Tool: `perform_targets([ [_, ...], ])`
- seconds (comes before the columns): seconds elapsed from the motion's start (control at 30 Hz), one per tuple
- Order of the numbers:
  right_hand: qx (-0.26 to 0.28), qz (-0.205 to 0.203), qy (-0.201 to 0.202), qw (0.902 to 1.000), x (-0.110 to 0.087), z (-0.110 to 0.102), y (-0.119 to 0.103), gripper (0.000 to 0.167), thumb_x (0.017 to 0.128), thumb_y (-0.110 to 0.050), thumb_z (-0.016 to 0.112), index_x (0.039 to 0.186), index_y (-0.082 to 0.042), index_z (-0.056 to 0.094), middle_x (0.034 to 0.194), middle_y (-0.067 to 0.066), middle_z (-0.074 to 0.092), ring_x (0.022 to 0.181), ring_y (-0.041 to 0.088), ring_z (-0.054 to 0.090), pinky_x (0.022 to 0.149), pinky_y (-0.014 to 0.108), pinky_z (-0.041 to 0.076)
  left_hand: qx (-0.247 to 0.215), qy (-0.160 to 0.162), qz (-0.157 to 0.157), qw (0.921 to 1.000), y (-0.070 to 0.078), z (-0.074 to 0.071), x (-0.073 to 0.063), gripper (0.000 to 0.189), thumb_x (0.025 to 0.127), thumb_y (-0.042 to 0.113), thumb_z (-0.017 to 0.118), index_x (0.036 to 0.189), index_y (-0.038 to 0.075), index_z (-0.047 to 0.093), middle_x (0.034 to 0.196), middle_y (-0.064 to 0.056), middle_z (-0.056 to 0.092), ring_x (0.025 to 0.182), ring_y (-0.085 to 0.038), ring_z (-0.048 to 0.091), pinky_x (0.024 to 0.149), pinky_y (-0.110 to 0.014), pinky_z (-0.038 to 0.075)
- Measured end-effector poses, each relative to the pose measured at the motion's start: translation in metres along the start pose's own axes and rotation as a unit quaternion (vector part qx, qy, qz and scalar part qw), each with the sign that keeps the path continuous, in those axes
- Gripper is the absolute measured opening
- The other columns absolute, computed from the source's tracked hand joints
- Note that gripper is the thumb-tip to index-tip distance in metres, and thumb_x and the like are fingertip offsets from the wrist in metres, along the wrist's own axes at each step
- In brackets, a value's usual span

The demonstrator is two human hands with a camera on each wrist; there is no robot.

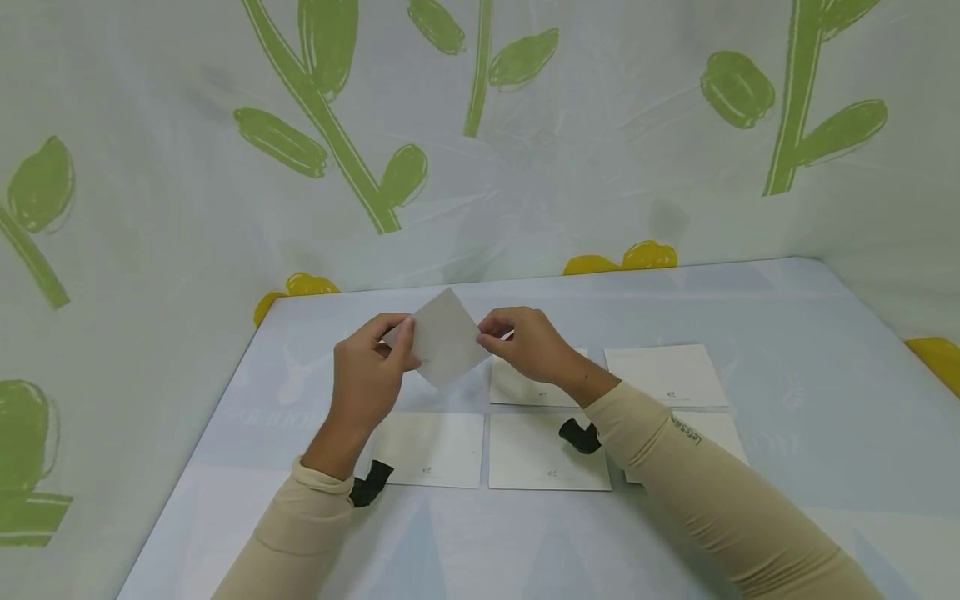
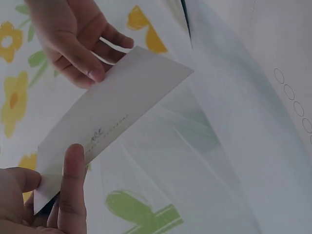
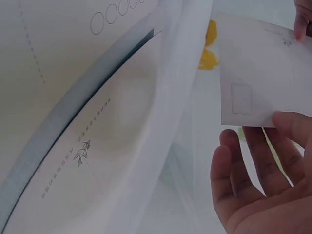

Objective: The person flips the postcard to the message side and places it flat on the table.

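Observation:
A white postcard [image 1: 453, 337] is held up, tilted, above the table. My left hand [image 1: 367, 367] pinches its left corner between thumb and fingers. At the opposite edge, my right hand [image 1: 532, 346] grips the card by thumb and fingers, as the right wrist view also shows. That view reveals a printed stamp box and a small bird mark on the held postcard [image 3: 263, 73]. Below the hands, more postcards lie flat in two rows, among them a front-middle postcard [image 1: 525, 458] and a front-left postcard [image 1: 442, 450]. The right forearm partly covers some of them.
The table [image 1: 247, 517] has a pale patterned cover. A white backdrop [image 1: 585, 183] with green leaves and yellow flowers rises behind it and at the left. Black straps [image 1: 372, 483] are at both wrists. A back-right postcard [image 1: 667, 375] lies beyond the right forearm.

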State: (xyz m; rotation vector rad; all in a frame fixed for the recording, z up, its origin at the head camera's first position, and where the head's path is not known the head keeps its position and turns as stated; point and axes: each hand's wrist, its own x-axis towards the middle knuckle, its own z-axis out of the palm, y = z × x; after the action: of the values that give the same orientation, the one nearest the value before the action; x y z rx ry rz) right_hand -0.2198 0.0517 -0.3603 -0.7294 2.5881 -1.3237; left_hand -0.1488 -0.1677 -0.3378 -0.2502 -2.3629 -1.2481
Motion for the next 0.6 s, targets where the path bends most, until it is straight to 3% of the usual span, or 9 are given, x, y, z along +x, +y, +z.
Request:
perform_targets([
  [0.23,-0.002,-0.009,0.002,1.0,0.002,-0.001,0.0,0.012,0.098,-0.019,0.065,0.103,-0.011,0.072,0.097,0.002,0.073,0.091,0.017,0.067,0.083,0.032,0.057,-0.008,-0.006,-0.021,0.9997,-0.007,-0.004,-0.002,0.022,0.101,0.02,0.059,0.107,0.001,0.071,0.102,-0.015,0.073,0.069,-0.025,0.074,0.06,-0.022,0.058],
  [0.6,-0.006,-0.015,0.001,0.9999,0.004,-0.004,-0.003,0.013,0.099,-0.02,0.064,0.104,-0.011,0.072,0.098,0.003,0.072,0.09,0.018,0.067,0.076,0.03,0.056,0.067,0.006,-0.036,0.9971,-0.014,-0.011,-0.003,0.021,0.099,0.02,0.062,0.103,0.002,0.073,0.093,-0.013,0.075,0.072,-0.023,0.07,0.053,-0.017,0.053],
])
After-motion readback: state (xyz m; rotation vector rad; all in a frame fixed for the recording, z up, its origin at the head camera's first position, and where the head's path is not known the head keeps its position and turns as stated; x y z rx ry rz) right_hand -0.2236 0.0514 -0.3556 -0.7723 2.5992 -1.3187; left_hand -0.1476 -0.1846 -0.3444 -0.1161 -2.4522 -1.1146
